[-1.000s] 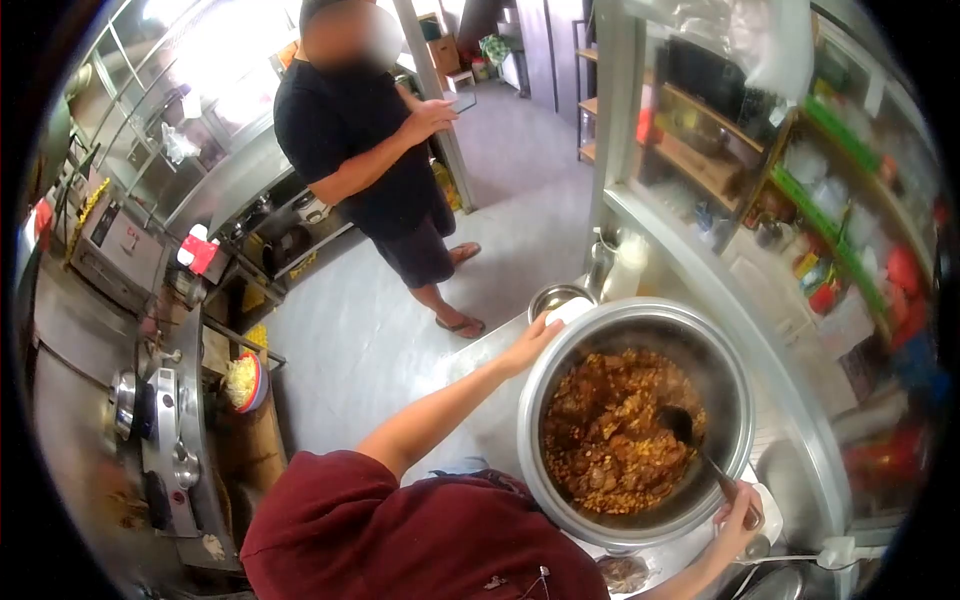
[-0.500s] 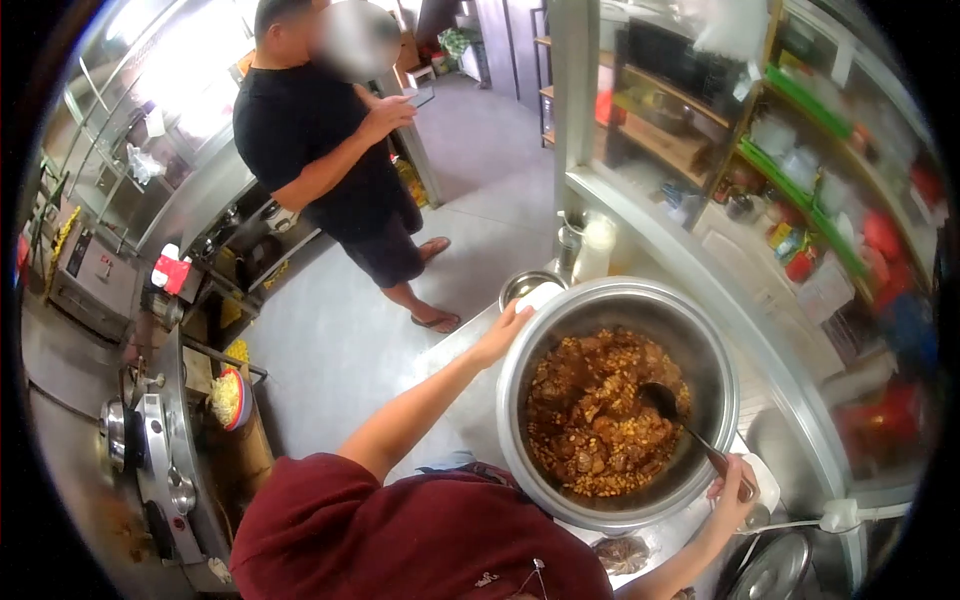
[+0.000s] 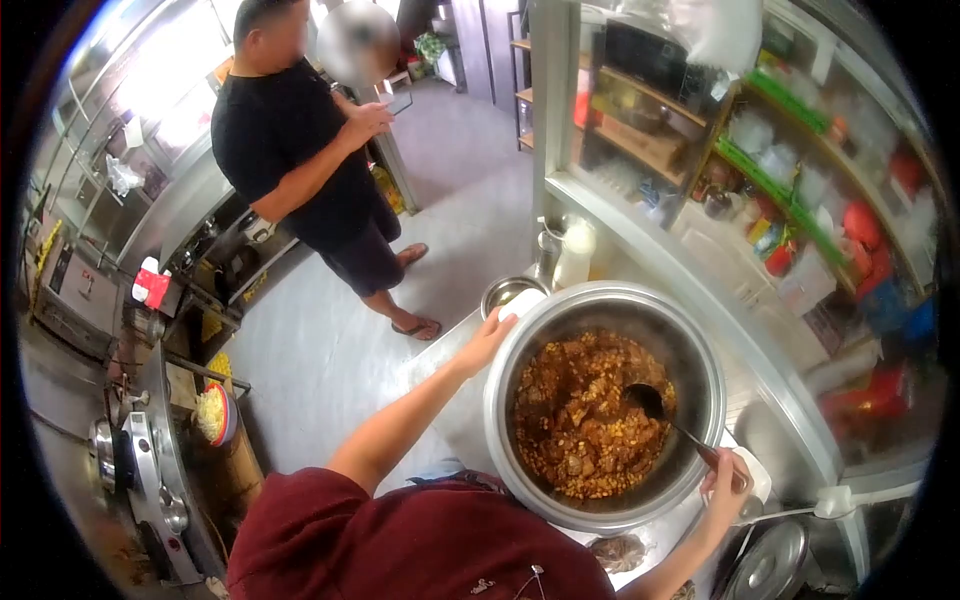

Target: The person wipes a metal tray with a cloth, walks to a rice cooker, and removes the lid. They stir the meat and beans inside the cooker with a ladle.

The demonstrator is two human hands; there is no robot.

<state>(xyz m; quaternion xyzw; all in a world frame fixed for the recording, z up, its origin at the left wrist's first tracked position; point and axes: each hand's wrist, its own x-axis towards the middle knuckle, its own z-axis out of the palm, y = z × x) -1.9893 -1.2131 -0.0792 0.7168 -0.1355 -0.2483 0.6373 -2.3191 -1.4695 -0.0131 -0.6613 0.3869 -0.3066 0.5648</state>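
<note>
A large metal pot (image 3: 497, 440) holds brown stew (image 3: 590, 425) with chunks and many yellowish beans or kernels. My right hand (image 3: 725, 482) is closed around the brown handle of a ladle (image 3: 690, 437). The ladle's dark bowl rests in the stew toward the pot's right side. At the far left of the rim, my left hand (image 3: 483, 345) grips the pot's white side handle (image 3: 521, 304); its fingertips are partly hidden. Another white handle (image 3: 757, 474) shows beyond my right hand.
A small metal bowl (image 3: 497, 291) and a whitish bottle (image 3: 574, 258) stand behind the pot. A knotted plastic bag (image 3: 618, 551) lies in front of it. A round metal lid (image 3: 770, 563) is at lower right. Another person (image 3: 300, 150) stands across the floor holding a phone.
The whole view has shifted slightly, so the pot and room appear farther left. Both hands keep their grips, and the ladle stays in about the same part of the stew.
</note>
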